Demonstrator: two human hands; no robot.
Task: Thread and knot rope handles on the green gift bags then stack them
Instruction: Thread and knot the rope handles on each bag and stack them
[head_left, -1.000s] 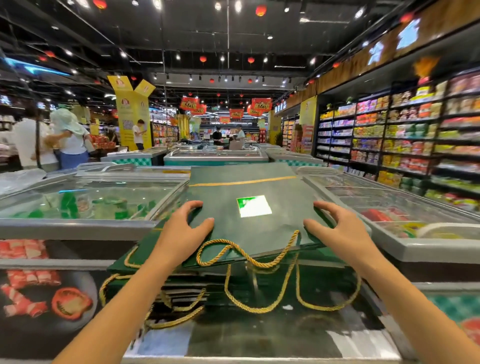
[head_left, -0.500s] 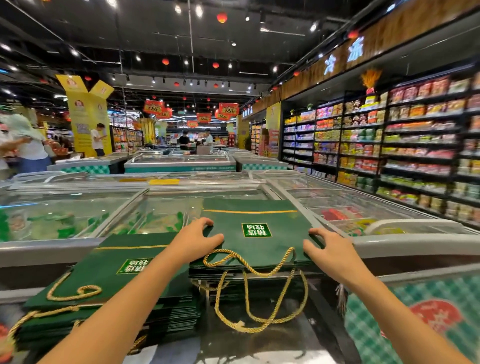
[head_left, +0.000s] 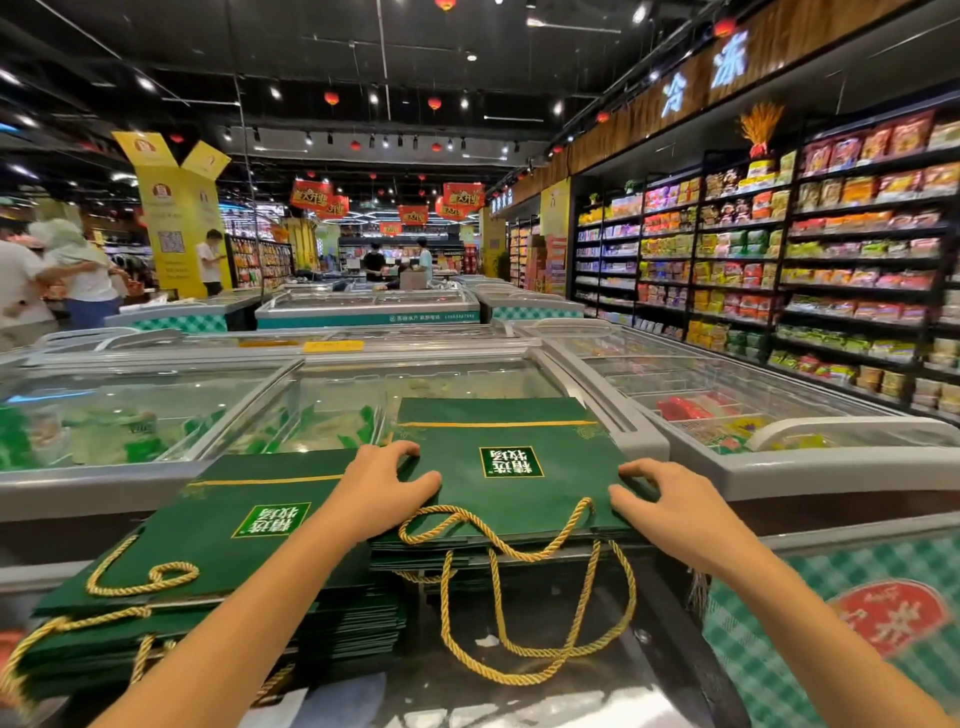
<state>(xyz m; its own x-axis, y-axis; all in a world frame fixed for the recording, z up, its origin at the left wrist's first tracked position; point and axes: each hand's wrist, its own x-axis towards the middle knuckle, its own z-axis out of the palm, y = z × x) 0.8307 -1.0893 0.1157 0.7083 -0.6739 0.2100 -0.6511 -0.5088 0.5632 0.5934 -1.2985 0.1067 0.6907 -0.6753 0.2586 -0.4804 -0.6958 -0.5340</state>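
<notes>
Flanking the top green gift bag (head_left: 511, 467) with left grip (head_left: 384, 483) and right grip (head_left: 670, 512), both slack-fingered, empty, pressing opposite side edges, equally near. Flat on the right stack (head_left: 415, 558) atop the freezer lid (head_left: 467, 379), rope handles (head_left: 442, 597) dangling nearward.

place: supermarket | evidence: chest freezers (head_left: 810, 464), stocked shelves (head_left: 831, 270) (packaged snacks (head_left: 862, 191)), shoppers (head_left: 85, 278)

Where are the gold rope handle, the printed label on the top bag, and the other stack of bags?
gold rope handle (head_left: 443, 592), head view, left side of the hanging loop.
printed label (head_left: 511, 461), head view, middle of the square.
left stack of gift bags (head_left: 208, 551), head view, top bag's bare face.
</notes>
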